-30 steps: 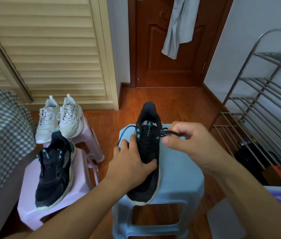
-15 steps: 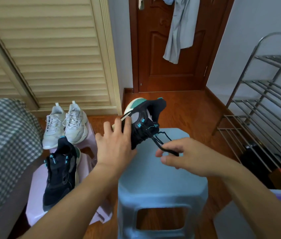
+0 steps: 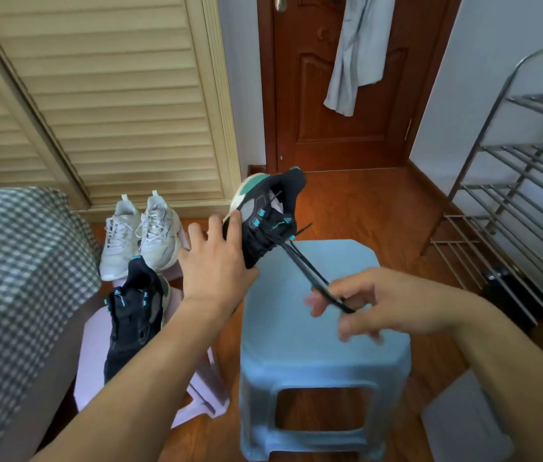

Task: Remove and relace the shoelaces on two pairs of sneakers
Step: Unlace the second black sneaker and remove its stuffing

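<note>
The black sneaker (image 3: 265, 221) is now lifted off the blue stool (image 3: 323, 328), above its far-left corner, gripped by the left hand (image 3: 218, 265); the right hand (image 3: 373, 303) pinches the lace (image 3: 310, 275), drawing it taut, so unlacing is under way.

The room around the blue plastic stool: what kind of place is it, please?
Probably a bedroom at home: a brown wooden door with grey clothing hanging on it, cream louvred closet doors, and a metal shoe rack.

Pale blue plastic stool (image 3: 323, 331) beneath the hands, lilac stools (image 3: 96, 361) left of them, checked cloth (image 3: 13, 278) further left, louvred closet doors (image 3: 96, 95) beyond, brown door (image 3: 340, 95) with hanging grey garment (image 3: 356, 51) ahead, metal shoe rack (image 3: 523, 181) to the right
</note>
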Demonstrator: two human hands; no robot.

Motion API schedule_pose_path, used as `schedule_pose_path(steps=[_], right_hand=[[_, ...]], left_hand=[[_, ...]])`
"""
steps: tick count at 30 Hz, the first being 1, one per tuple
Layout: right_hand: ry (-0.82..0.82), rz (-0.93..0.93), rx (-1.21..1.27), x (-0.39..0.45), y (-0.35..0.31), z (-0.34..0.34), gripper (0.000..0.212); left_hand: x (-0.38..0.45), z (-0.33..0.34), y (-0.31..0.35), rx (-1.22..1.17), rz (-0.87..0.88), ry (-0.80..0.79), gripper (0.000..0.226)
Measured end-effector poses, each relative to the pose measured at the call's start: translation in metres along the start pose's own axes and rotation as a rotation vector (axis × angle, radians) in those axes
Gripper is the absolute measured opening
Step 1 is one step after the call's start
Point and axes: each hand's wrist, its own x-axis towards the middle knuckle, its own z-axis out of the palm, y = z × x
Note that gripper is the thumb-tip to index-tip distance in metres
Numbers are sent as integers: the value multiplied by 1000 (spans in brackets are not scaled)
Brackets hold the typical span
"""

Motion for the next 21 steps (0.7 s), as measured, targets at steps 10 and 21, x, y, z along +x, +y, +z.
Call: schedule_pose_path(steps=[10, 21], right_hand=[[238, 113, -333, 22, 37, 14, 12], [498, -20, -505, 17, 52, 14, 32]], left_hand=[[-2, -7, -4, 83, 60, 134, 91], [20, 9, -60, 22, -215, 6, 87]])
